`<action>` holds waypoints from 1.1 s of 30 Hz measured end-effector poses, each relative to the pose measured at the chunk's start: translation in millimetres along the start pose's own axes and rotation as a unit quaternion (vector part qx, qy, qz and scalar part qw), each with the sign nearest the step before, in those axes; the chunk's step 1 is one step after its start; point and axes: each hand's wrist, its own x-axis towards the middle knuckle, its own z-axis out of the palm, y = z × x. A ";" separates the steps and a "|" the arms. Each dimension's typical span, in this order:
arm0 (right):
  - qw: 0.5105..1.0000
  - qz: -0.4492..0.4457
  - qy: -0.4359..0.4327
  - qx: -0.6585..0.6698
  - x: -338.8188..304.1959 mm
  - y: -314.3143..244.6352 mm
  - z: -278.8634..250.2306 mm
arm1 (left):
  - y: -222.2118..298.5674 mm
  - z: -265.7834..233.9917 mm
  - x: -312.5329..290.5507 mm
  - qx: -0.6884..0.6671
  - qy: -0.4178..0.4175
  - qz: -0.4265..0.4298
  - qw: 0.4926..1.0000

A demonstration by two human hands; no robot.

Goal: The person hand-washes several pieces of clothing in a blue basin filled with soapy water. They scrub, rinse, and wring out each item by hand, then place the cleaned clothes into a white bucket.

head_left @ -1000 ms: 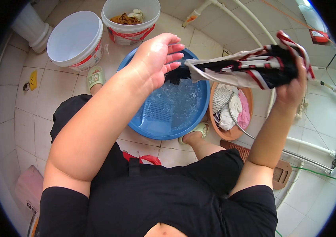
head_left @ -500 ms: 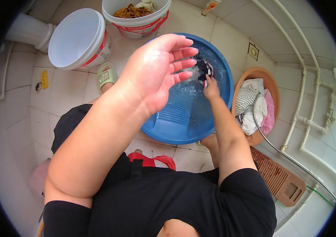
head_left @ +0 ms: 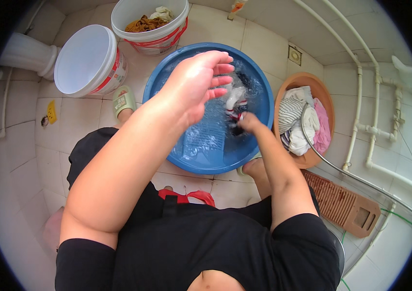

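Head view: inside the blue basin [head_left: 198, 167], the right hand [head_left: 249, 122] grips a red-trimmed garment [head_left: 232, 115], seemingly to stop it drifting, while the open, empty left hand [head_left: 197, 87] hangs above the basin, presumably out of the way.

A pale tiled floor [head_left: 215, 31] spreads beneath me, a square drain [head_left: 294, 55] near its edge; to my right, white pipes [head_left: 358, 97] cross the tiled wall [head_left: 390, 150].

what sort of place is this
Probably a bathroom or washroom, judging by the square metal floor drain, pale plastic wall pipes and round blue plastic basin holding water.
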 end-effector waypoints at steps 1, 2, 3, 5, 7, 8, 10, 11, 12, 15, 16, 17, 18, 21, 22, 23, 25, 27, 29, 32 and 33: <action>0.985 0.018 -0.007 0.173 -12.6 -19.8 -25.1 | -3.1 -0.8 1.0 0.014 0.010 0.007 1.000; 0.974 0.010 0.015 0.227 -33.4 -48.1 -56.9 | -6.2 -2.4 3.3 0.031 0.012 0.014 0.999; 0.967 -0.031 0.111 0.229 -54.3 -69.1 -80.0 | -9.4 -1.0 4.3 0.055 0.018 0.018 0.998; 0.919 -0.055 0.138 0.364 -112.9 -131.5 -130.4 | -15.1 -3.0 8.1 0.102 0.034 0.036 0.994; 0.882 -0.112 0.149 0.433 -150.7 -150.9 -162.6 | -30.5 -10.6 18.6 0.195 0.035 0.065 0.978; 0.860 -0.159 0.168 0.455 -163.0 -155.8 -172.7 | -37.7 -14.4 23.3 0.242 0.041 0.066 0.967; 0.804 -0.239 0.179 0.514 -200.6 -188.2 -193.8 | -59.5 -28.2 37.8 0.338 0.072 0.081 0.935; 0.783 -0.283 0.183 0.522 -217.3 -198.4 -206.1 | -70.8 -35.3 44.2 0.401 0.091 0.098 0.906; 0.761 -0.289 0.184 0.551 -232.6 -203.9 -218.3 | -79.7 -42.1 48.5 0.477 0.099 0.109 0.867; 0.682 -0.347 0.167 0.621 -277.2 -230.2 -242.2 | -91.9 -45.6 44.5 0.591 0.091 0.078 0.798; 0.656 -0.364 0.158 0.642 -293.2 -245.3 -243.1 | -91.3 -43.0 41.4 0.585 0.090 0.112 0.798; 0.639 -0.398 0.142 0.643 -304.0 -254.4 -246.0 | -89.5 -40.1 38.4 0.578 0.090 0.146 0.798; 0.625 -0.405 0.150 0.650 -314.2 -262.5 -246.6 | -89.1 -37.5 36.3 0.571 0.088 0.179 0.796; 0.584 -0.446 0.114 0.669 -323.0 -256.5 -247.5 | -88.6 -40.7 58.3 0.602 0.014 0.297 0.741; 0.574 -0.452 0.119 0.672 -321.3 -263.1 -240.7 | -105.7 -63.8 102.8 0.483 -0.077 0.315 0.814; 0.565 -0.453 0.137 0.676 -318.6 -259.1 -235.6 | -102.1 -56.0 95.6 0.441 -0.072 0.228 0.865; 0.577 -0.377 0.246 0.681 -307.0 -238.3 -224.5 | -71.7 -29.6 51.9 0.347 -0.053 0.050 0.935; 0.594 -0.337 0.223 0.696 -290.2 -215.9 -210.0 | -61.9 -20.6 33.1 0.256 0.018 0.059 0.965; 0.630 -0.278 0.235 0.686 -259.1 -191.9 -191.6 | -51.2 -17.6 26.8 0.238 0.035 0.083 0.967; 0.714 -0.101 0.136 0.680 -198.5 -150.4 -164.2 | -38.3 -12.9 15.2 0.170 -0.052 0.114 0.977; 0.718 -0.040 0.086 0.689 -185.5 -145.2 -154.5 | -31.4 2.2 -3.6 0.147 -0.057 0.132 0.979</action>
